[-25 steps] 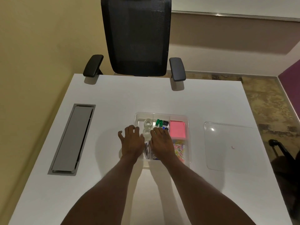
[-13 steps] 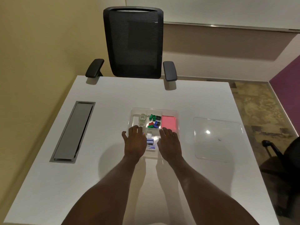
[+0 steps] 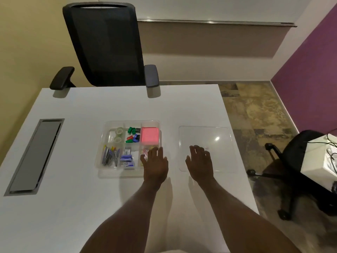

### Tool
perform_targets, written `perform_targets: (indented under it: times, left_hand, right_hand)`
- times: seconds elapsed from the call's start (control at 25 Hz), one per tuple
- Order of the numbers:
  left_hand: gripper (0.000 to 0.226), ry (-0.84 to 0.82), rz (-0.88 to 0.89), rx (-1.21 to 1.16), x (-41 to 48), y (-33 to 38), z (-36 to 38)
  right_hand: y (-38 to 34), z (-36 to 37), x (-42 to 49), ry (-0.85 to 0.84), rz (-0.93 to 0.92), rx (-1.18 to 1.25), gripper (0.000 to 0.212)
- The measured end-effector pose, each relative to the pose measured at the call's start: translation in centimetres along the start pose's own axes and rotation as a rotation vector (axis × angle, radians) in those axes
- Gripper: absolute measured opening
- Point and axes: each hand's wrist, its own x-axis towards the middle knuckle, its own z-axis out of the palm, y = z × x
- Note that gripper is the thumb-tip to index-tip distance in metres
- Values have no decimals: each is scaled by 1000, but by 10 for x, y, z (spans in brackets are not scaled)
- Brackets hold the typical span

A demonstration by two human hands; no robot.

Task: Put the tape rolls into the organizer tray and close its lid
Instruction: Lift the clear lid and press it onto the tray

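A clear organizer tray point(image 3: 104, 143) stands uncovered in the middle of the white table. Two clear tape rolls point(image 3: 118, 134) lie in its far left compartment. Its clear flat lid point(image 3: 215, 136) lies on the table to the right of the tray. My left hand point(image 3: 156, 163) hovers flat over the tray's near right corner, fingers apart, holding nothing. My right hand point(image 3: 199, 161) is spread over the lid's near left part, palm down; whether it touches the lid I cannot tell.
The tray also holds coloured clips point(image 3: 133, 136), a pink note pad point(image 3: 149, 135), pens point(image 3: 109, 157) and staple boxes point(image 3: 126, 159). A grey cable hatch point(image 3: 34, 156) is set in the table at left. A black office chair point(image 3: 105, 46) stands beyond the far edge; another chair point(image 3: 299, 161) is at right.
Both hands have left the tray's near compartments and moved right: the left now over the tray's right corner, the right over the lid. The camera has swung right.
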Motion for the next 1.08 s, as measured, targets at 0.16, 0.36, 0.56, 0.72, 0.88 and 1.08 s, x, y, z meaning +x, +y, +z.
perform_targets:
  times: [0.16,0.36,0.56,0.72,0.88,1.08]
  left_hand:
    - [52,-70,-20,-42,18,43,22]
    - [52,-97,-44,-82,44,77,42]
    - [52,-154,-103,-124,74,90,59]
    - [59,-273,-171,-103,100,93,68]
    - [45,-305,-263,-128,120,95,76]
    - [35,-293,-318,-145,130,102,83]
  right_hand:
    - [64,12,7,-60,69,56,43]
    - [128,32,31,-153,174,144,51]
    - [166,50,57,-183,271,199,51]
    - [188,65,78,-211,412,275,50]
    - [198,81,91,-232,547,311,48]
    - [195,91,102,-201,627,421,46]
